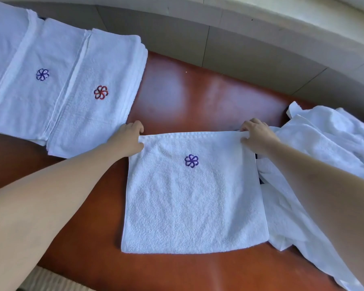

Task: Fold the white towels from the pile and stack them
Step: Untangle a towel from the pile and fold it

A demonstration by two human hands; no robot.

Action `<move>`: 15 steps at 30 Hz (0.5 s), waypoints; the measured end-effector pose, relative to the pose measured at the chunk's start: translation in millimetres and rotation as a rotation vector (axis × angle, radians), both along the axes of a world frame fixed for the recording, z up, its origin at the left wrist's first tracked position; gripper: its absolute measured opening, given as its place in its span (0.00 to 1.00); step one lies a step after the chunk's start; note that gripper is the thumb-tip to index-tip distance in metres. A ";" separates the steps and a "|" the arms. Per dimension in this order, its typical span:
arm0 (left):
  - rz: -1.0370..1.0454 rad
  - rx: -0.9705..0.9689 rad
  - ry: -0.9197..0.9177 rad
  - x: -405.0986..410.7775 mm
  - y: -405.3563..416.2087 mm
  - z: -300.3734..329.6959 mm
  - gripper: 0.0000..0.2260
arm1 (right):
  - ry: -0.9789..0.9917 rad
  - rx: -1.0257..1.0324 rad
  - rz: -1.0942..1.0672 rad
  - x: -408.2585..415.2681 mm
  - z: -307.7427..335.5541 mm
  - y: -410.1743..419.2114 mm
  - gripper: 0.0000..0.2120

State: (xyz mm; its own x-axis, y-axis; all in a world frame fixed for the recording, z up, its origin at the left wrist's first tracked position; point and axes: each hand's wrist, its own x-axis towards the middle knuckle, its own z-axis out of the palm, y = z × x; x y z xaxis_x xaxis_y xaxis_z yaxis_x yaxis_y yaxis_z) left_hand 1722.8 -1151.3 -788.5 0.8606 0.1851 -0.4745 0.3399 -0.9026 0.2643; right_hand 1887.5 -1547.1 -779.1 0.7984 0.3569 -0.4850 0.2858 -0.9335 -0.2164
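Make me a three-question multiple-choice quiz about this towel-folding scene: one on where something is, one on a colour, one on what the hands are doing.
1. Where is the unfolded towel pile?
A. the person's right
B. the person's left
C. on the floor

2. What colour is the flower on the towel being folded?
A. green
B. purple
C. yellow

3. What are the hands doing?
A. hanging idle
B. lying flat on the table
C. pinching the towel's far corners

Answers:
1 A: the pile lies crumpled at right.
2 B: the flower is purple.
3 C: left hand and right hand each grip a corner of the towel.
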 end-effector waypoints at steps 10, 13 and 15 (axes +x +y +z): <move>-0.084 -0.012 0.126 3.4 3.1 12.7 0.04 | 0.097 -0.128 0.031 -1.9 10.9 7.6 0.13; -0.071 -0.024 0.108 -7.6 2.2 32.7 0.04 | 0.083 -0.094 0.010 -12.8 34.8 1.5 0.10; -0.065 -0.037 0.092 -14.6 2.2 57.1 0.04 | 0.062 -0.078 0.027 -19.4 60.2 -2.5 0.10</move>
State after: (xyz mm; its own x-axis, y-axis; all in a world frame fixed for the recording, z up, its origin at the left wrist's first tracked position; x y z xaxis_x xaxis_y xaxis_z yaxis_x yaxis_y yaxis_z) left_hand 1708.2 -1149.1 -731.5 0.8227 0.1116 -0.5574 0.3055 -0.9137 0.2680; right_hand 1868.1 -1549.6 -718.9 0.7565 0.3372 -0.5604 0.2995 -0.9403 -0.1615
